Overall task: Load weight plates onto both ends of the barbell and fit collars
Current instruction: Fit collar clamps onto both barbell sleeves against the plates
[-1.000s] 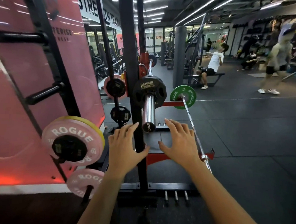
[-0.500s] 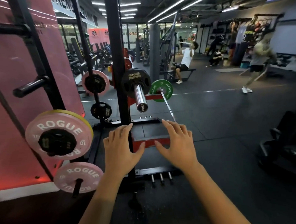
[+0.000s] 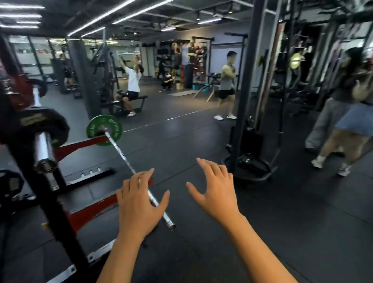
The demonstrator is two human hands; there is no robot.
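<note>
— While you face the floor, what sits far left?

— A black rack upright [image 3: 46, 201]. A chrome sleeve [image 3: 43, 149] juts from it, smooth and round, behind it a matte black plate [image 3: 41, 123].

— And the barbell?

— The barbell [image 3: 118, 148] lies on dark rubber flooring [image 3: 285, 222]: thin steel shaft, one round green plate [image 3: 95, 127] on the far end, near end bare.

— Your hands?

— My left hand [image 3: 140, 203] hangs above the near end, fingers spread, gripping nothing; touching or not, I can't tell. My right hand [image 3: 216, 192] is splayed too, empty, beside the bar.
</note>
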